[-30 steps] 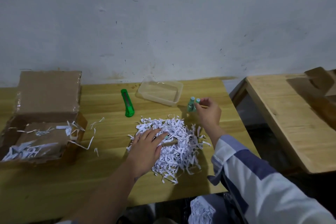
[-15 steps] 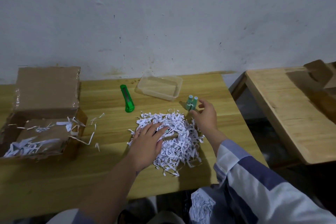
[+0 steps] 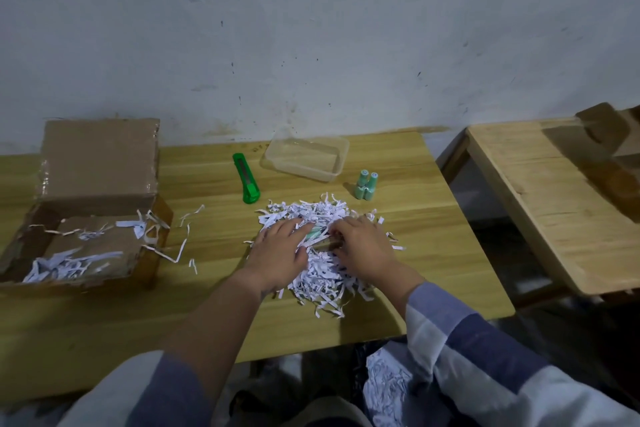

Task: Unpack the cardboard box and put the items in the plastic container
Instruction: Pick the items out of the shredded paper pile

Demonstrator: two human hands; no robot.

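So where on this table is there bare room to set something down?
Free: the near-left wood between the cardboard box and shredded paper, and right of the two bottles. Crowded: around the cutter and plastic container.

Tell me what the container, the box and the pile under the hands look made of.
Container: clear, slightly glossy plastic; the table grain shows through it. Box: matte brown cardboard with shiny tape along its edges. Pile: thin white shredded paper strips, curled and creased.
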